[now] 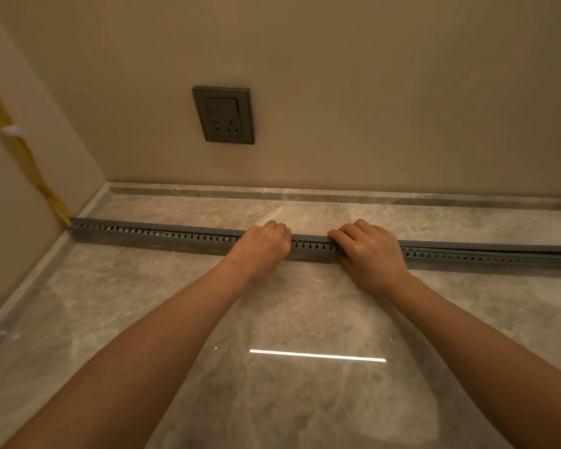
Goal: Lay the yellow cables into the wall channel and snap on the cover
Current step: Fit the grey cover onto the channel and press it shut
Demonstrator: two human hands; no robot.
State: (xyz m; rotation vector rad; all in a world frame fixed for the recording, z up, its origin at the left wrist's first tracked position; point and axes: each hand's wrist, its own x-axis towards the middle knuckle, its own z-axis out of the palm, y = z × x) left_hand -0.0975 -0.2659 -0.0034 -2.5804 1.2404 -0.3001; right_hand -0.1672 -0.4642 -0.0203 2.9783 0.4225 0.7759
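A long grey slotted channel (162,238) lies across the marble floor from the left wall to the right edge of view. A grey cover strip (308,237) sits along its top. My left hand (263,244) is curled over the channel near the middle, fingers wrapped on the cover. My right hand (368,251) presses on the cover just to the right, fingers bent over its far edge. Right of that hand the cover (499,248) looks slightly raised off the channel. Yellow cables (30,163) run down the left wall, tied by a white clip (12,130), and enter the channel's left end.
A dark grey wall socket (224,115) sits on the beige back wall above the channel. A grey skirting strip (337,194) runs along the wall base. Glossy marble floor (305,367) lies between me and the channel.
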